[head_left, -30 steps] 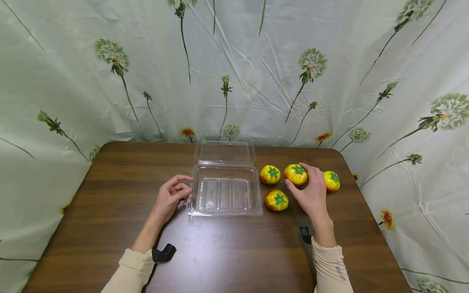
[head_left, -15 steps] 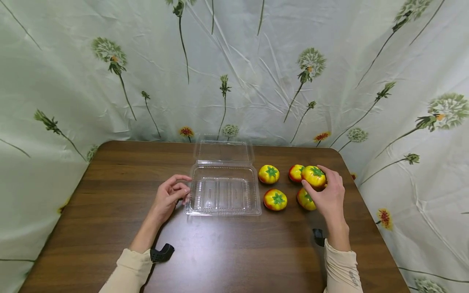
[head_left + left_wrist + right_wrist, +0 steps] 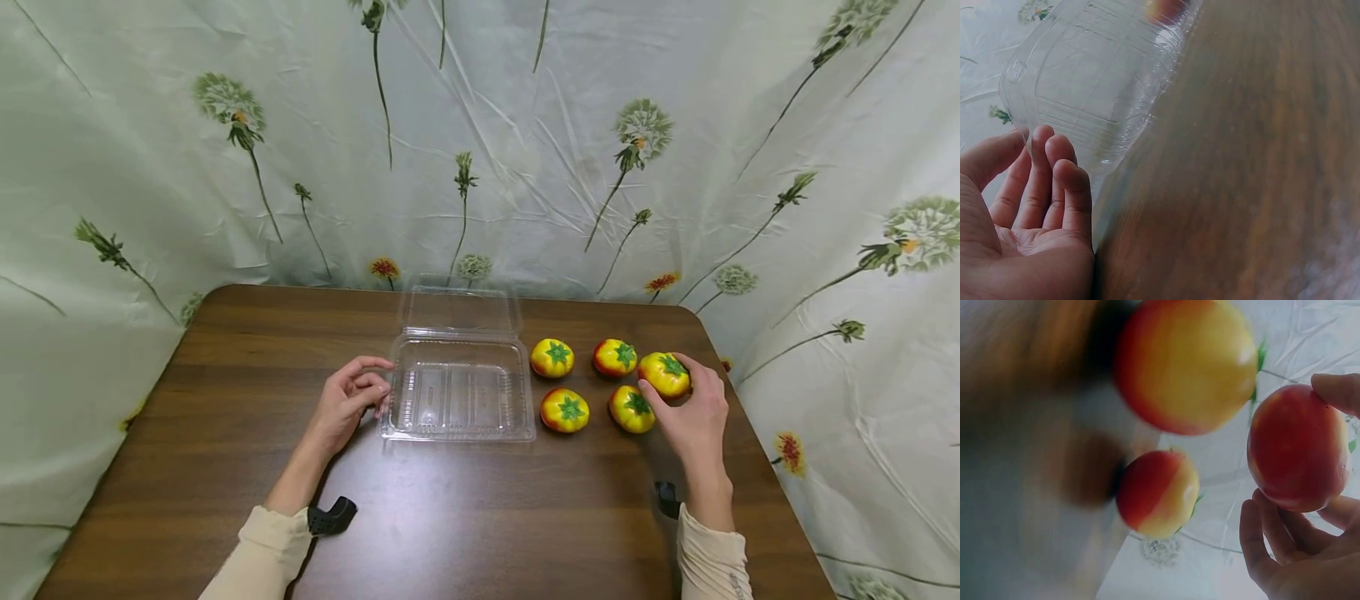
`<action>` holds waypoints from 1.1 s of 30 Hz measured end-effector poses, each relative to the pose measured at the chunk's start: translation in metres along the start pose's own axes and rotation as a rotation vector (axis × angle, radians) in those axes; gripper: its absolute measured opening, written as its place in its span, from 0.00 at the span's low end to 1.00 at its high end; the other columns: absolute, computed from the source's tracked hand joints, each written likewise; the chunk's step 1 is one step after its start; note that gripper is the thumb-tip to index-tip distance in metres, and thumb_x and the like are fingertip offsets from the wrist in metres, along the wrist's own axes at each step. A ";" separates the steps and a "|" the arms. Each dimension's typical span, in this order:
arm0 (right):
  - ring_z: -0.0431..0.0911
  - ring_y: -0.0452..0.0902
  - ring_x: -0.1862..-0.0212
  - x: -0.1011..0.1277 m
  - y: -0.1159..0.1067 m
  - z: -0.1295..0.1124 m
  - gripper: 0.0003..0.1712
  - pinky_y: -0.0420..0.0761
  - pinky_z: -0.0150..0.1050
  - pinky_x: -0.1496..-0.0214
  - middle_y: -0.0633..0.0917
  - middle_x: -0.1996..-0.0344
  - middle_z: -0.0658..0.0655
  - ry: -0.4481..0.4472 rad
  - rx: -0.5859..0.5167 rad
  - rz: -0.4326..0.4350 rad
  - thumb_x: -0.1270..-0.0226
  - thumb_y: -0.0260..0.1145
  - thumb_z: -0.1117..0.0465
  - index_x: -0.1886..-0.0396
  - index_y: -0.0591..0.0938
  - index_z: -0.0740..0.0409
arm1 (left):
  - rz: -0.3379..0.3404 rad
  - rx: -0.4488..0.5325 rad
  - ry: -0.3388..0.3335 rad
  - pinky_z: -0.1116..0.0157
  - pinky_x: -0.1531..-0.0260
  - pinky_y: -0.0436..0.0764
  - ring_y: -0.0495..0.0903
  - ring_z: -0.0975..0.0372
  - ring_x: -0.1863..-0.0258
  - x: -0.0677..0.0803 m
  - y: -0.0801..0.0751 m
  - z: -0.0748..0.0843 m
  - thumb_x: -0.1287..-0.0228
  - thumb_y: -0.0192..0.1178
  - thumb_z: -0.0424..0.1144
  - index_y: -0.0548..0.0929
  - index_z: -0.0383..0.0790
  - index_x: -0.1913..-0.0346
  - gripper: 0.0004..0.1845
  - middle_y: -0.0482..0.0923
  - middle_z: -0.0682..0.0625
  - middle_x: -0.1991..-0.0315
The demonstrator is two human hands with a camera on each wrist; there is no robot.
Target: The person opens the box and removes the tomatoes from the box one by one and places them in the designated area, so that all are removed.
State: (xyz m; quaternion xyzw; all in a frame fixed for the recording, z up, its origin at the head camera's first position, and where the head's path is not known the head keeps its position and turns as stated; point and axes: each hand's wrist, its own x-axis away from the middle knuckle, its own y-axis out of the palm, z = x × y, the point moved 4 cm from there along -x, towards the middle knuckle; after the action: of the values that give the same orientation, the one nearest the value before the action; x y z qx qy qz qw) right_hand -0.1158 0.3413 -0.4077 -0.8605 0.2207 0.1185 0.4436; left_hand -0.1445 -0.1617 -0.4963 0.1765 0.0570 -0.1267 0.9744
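Observation:
An open clear plastic clamshell container [image 3: 461,433] stands at the middle of the table, its lid [image 3: 461,308] tipped back. My left hand [image 3: 348,400] pinches the container's left rim between thumb and fingertips; in the left wrist view the thumb [image 3: 997,153] lies on one side of the clear wall [image 3: 1079,81]. Right of the container, my right hand [image 3: 696,412] grips a yellow-red artificial tomato [image 3: 663,377] with a green star-shaped top. In the right wrist view this tomato [image 3: 1297,450] sits between thumb and curled fingers.
Between the container and my right hand, several matching tomatoes rest on the brown wooden table [image 3: 450,525], including a back one [image 3: 552,358] and a front one [image 3: 565,410]. A flower-printed curtain [image 3: 525,167] hangs behind the table.
My right hand has moved right with its tomato, uncovering two others and now covering the one seen at the far right earlier. The left hand stays at the container's rim.

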 end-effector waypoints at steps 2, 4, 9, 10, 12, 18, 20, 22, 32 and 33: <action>0.60 0.69 0.44 0.003 -0.005 0.006 0.36 0.65 0.60 0.42 0.79 0.46 0.65 0.006 0.002 0.013 0.47 0.77 0.54 0.38 0.76 0.60 | -0.005 -0.002 -0.005 0.67 0.80 0.77 0.79 0.60 0.79 -0.001 0.002 -0.001 0.34 0.55 0.19 0.70 0.23 0.43 0.17 0.82 0.45 0.72; 0.61 0.69 0.44 0.007 -0.009 0.012 0.36 0.65 0.60 0.43 0.79 0.47 0.65 0.008 0.000 0.029 0.48 0.77 0.55 0.39 0.77 0.60 | -0.009 -0.006 -0.003 0.67 0.80 0.77 0.79 0.60 0.79 -0.001 0.003 -0.002 0.34 0.55 0.19 0.70 0.23 0.43 0.17 0.82 0.45 0.72; 0.62 0.71 0.46 0.010 -0.019 0.023 0.35 0.66 0.57 0.45 0.80 0.48 0.67 0.008 -0.005 0.079 0.49 0.78 0.56 0.41 0.78 0.62 | -0.013 -0.020 0.012 0.66 0.80 0.77 0.79 0.60 0.79 -0.001 0.002 -0.002 0.34 0.55 0.19 0.70 0.21 0.43 0.17 0.82 0.46 0.72; 0.62 0.71 0.47 0.010 -0.021 0.025 0.35 0.66 0.57 0.46 0.80 0.49 0.67 0.014 -0.006 0.085 0.49 0.78 0.56 0.41 0.78 0.61 | -0.012 -0.022 0.015 0.67 0.80 0.77 0.79 0.60 0.79 -0.001 0.002 -0.002 0.34 0.54 0.19 0.70 0.21 0.43 0.17 0.82 0.46 0.72; 0.62 0.72 0.47 0.010 -0.023 0.029 0.35 0.66 0.57 0.46 0.79 0.49 0.68 0.027 -0.008 0.093 0.49 0.78 0.56 0.40 0.78 0.61 | -0.009 -0.023 0.018 0.67 0.80 0.77 0.79 0.60 0.79 0.000 0.001 -0.001 0.34 0.54 0.19 0.70 0.21 0.43 0.17 0.82 0.46 0.73; 0.64 0.71 0.45 0.008 -0.028 0.040 0.34 0.65 0.60 0.44 0.79 0.47 0.69 0.063 -0.005 0.107 0.48 0.77 0.56 0.40 0.78 0.61 | -0.004 -0.019 0.026 0.68 0.79 0.77 0.78 0.60 0.79 0.000 0.001 0.000 0.34 0.53 0.18 0.69 0.20 0.43 0.17 0.82 0.46 0.73; 0.64 0.71 0.44 0.009 -0.029 0.043 0.34 0.65 0.61 0.44 0.79 0.47 0.69 0.075 0.001 0.110 0.48 0.77 0.56 0.41 0.78 0.62 | -0.006 -0.015 0.027 0.67 0.80 0.77 0.78 0.60 0.79 0.000 0.001 0.000 0.34 0.52 0.18 0.69 0.20 0.43 0.17 0.82 0.46 0.73; 0.64 0.70 0.44 0.009 -0.031 0.046 0.34 0.64 0.61 0.43 0.78 0.47 0.69 0.096 0.008 0.104 0.48 0.77 0.56 0.41 0.78 0.62 | -0.009 -0.012 0.026 0.67 0.80 0.77 0.79 0.60 0.79 -0.001 0.002 0.000 0.34 0.52 0.18 0.69 0.20 0.43 0.17 0.82 0.46 0.73; 0.65 0.69 0.44 0.011 -0.032 0.055 0.34 0.63 0.60 0.40 0.77 0.47 0.71 0.192 0.067 0.017 0.45 0.74 0.57 0.40 0.76 0.65 | -0.005 -0.002 0.024 0.68 0.79 0.77 0.79 0.60 0.79 -0.002 0.003 0.000 0.34 0.52 0.17 0.69 0.20 0.43 0.17 0.82 0.45 0.72; 0.65 0.69 0.44 0.011 -0.032 0.055 0.34 0.63 0.60 0.40 0.77 0.47 0.71 0.200 0.072 0.005 0.46 0.73 0.57 0.40 0.76 0.65 | -0.005 -0.001 0.023 0.68 0.79 0.77 0.79 0.60 0.79 -0.003 0.003 0.000 0.34 0.52 0.17 0.68 0.20 0.43 0.17 0.82 0.45 0.72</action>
State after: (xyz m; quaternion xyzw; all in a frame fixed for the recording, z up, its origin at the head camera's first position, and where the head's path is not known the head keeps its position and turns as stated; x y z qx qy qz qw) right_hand -0.0909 0.3993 -0.4216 -0.8509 0.2701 0.0251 0.4499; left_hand -0.1464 -0.1586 -0.4950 0.1773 0.0687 -0.1271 0.9735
